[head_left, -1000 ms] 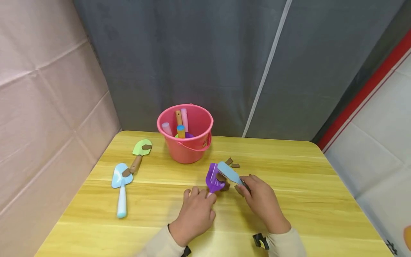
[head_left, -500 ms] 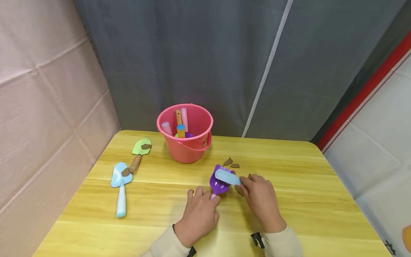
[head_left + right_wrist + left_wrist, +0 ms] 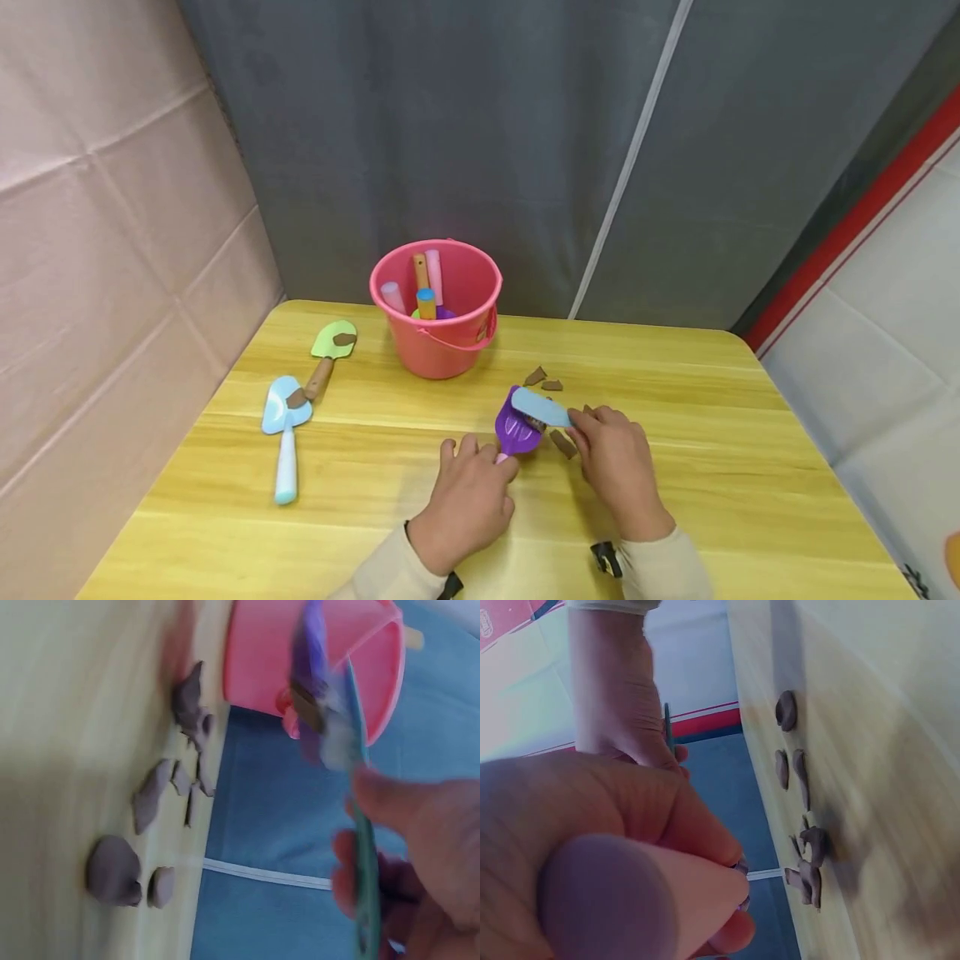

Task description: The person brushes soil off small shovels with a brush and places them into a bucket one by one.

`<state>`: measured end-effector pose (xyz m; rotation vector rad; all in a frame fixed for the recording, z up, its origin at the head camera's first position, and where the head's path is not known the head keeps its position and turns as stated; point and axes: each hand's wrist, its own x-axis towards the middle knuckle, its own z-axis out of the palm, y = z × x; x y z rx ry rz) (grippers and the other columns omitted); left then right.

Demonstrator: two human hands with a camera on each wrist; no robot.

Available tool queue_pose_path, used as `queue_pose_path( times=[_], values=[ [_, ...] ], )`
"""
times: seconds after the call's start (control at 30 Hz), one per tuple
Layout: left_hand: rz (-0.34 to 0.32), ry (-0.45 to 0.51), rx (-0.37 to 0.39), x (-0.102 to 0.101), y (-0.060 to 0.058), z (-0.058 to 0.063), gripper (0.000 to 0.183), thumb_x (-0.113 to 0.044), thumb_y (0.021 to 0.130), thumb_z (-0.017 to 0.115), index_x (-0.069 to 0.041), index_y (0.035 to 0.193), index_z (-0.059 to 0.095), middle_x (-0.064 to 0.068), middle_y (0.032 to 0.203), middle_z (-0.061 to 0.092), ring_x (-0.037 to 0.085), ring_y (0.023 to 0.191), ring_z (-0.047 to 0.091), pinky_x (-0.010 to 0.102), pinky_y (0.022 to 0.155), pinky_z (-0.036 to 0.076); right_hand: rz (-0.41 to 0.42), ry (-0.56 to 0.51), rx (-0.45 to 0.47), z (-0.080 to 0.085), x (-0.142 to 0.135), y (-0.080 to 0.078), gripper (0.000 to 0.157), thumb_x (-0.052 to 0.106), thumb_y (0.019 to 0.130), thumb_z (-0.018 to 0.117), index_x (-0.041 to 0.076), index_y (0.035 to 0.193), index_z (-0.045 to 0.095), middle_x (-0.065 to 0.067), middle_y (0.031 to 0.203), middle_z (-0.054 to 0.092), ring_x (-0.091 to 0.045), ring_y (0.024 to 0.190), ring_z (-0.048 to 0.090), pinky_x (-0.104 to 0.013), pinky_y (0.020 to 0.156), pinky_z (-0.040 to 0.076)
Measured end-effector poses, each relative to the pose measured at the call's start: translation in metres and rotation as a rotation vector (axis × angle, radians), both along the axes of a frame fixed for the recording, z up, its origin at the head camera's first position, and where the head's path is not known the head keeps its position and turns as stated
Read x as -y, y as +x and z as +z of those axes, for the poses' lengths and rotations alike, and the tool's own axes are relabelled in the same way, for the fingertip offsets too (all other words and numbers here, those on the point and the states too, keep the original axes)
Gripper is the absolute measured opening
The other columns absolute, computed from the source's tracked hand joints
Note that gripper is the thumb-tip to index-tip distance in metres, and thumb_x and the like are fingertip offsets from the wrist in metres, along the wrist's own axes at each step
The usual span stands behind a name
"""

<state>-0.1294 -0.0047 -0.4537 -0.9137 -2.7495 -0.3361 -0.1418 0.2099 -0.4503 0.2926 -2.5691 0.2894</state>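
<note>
My left hand [image 3: 468, 504] grips the pink handle [image 3: 697, 892] of a purple toy shovel [image 3: 513, 433], its scoop pointing away from me. The right hand [image 3: 618, 471] pinches a light-blue brush [image 3: 540, 407] by its handle, the brush head lying across the scoop. In the right wrist view, the white bristles [image 3: 337, 739] meet the scoop beside a brown piece [image 3: 306, 705], and both tools are up off the table. Flat brown clay-like pieces [image 3: 112, 870] lie scattered on the wood below; in the head view the tools and hands hide some of them.
A pink bucket [image 3: 437, 354] with several tool handles in it stands at the back of the table [image 3: 675, 400]. To the left lie a green spade [image 3: 330, 340] and a light-blue spade [image 3: 286, 462], brown pieces on them. A grey curtain [image 3: 450, 125] hangs behind.
The shovel has shifted slightly to the right with my left hand. The brush has turned flatter across the scoop, covering the brown piece that showed there earlier.
</note>
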Motion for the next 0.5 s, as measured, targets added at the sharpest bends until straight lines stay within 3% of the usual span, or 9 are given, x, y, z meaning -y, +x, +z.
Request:
queue_pose_path(
  times=[0.13, 0.3, 0.37, 0.5],
  values=[
    [0.004, 0.014, 0.013, 0.0005, -0.0011, 0.0013, 0.012, -0.022, 0.068, 0.063, -0.023, 0.079, 0.059, -0.003, 0.079, 0.055, 0.020, 0.072, 0.038, 0.047, 0.073, 0.030, -0.049, -0.033, -0.051, 0.0012, -0.0018, 0.0001, 0.024, 0.017, 0.076, 0.073, 0.008, 0.098, 0.071, -0.005, 0.076, 0.061, -0.023, 0.063, 0.055, -0.036, 0.052, 0.039],
    [0.009, 0.013, 0.028, 0.0022, -0.0016, 0.0010, 0.012, -0.023, 0.069, 0.063, -0.024, 0.079, 0.058, -0.004, 0.077, 0.053, 0.020, 0.072, 0.038, 0.045, 0.073, 0.029, 0.089, -0.032, 0.067, 0.0036, -0.0069, 0.0018, 0.023, 0.017, 0.074, 0.075, 0.013, 0.097, 0.072, -0.006, 0.087, 0.065, -0.025, 0.079, 0.062, -0.039, 0.064, 0.049],
    [-0.001, 0.011, 0.038, 0.0022, -0.0006, 0.0020, 0.013, -0.023, 0.069, 0.064, -0.024, 0.080, 0.058, -0.004, 0.079, 0.054, 0.020, 0.074, 0.038, 0.045, 0.073, 0.029, 0.104, -0.020, 0.085, 0.0039, -0.0067, 0.0027, 0.024, 0.018, 0.074, 0.075, 0.014, 0.097, 0.072, -0.006, 0.090, 0.065, -0.026, 0.084, 0.062, -0.041, 0.067, 0.048],
    [-0.010, 0.021, 0.049, 0.0015, 0.0012, 0.0045, 0.013, -0.023, 0.069, 0.064, -0.024, 0.082, 0.060, -0.004, 0.080, 0.054, 0.019, 0.074, 0.038, 0.046, 0.074, 0.029, 0.019, -0.022, 0.008, 0.0021, -0.0019, 0.0026, 0.025, 0.017, 0.074, 0.075, 0.012, 0.098, 0.072, -0.004, 0.080, 0.062, -0.021, 0.069, 0.056, -0.036, 0.057, 0.040]
  ],
)
